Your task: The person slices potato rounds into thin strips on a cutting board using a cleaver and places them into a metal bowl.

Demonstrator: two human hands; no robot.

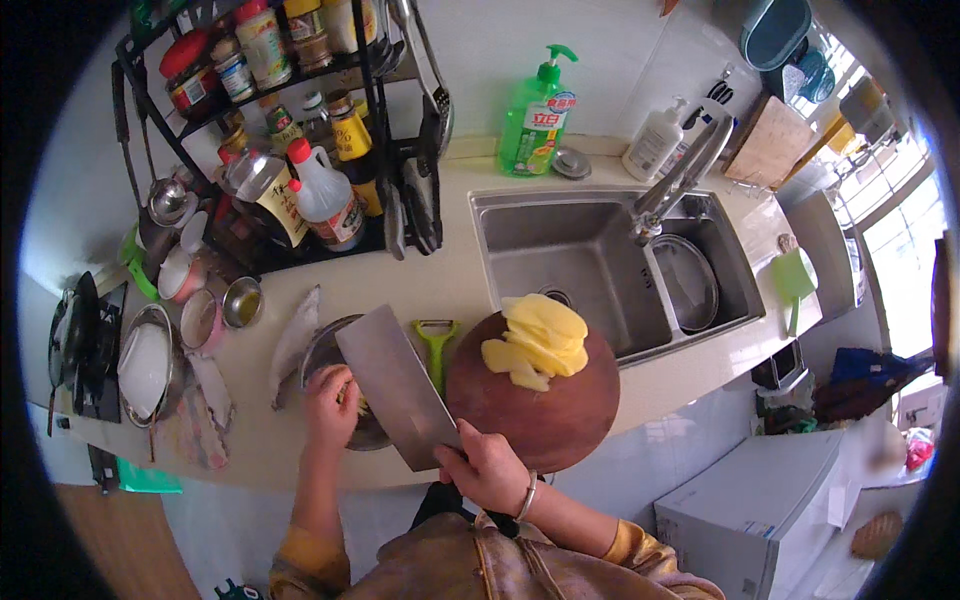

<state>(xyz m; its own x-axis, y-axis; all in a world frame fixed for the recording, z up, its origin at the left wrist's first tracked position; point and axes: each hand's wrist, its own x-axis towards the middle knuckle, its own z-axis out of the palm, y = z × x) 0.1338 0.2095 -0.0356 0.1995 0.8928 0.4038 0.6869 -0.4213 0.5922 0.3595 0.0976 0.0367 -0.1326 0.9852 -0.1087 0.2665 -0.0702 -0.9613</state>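
Observation:
My right hand [486, 466] grips a wide-bladed cleaver [397, 386], its blade slanting up and left over the edge of a metal bowl [369, 437]. At the bowl's left side, my left hand [332, 401] reaches in over its rim, fingers bent near some pale yellow shreds; whether it holds any of them I cannot tell. Thin yellow slices, apparently potato [541, 341], lie in a loose pile on the upper part of a round wooden cutting board [555, 427]. Between bowl and board lies a green peeler [436, 345]. The cleaver's blade hides part of the bowl.
Behind the board is a double steel sink [562, 240] with a faucet [682, 180]. A green dish soap bottle [534, 124] stands at the wall. A black rack [315, 259] of bottles and jars is at the back left. Bowls, including a steel one [241, 302], and a grey cloth [296, 345] lie left.

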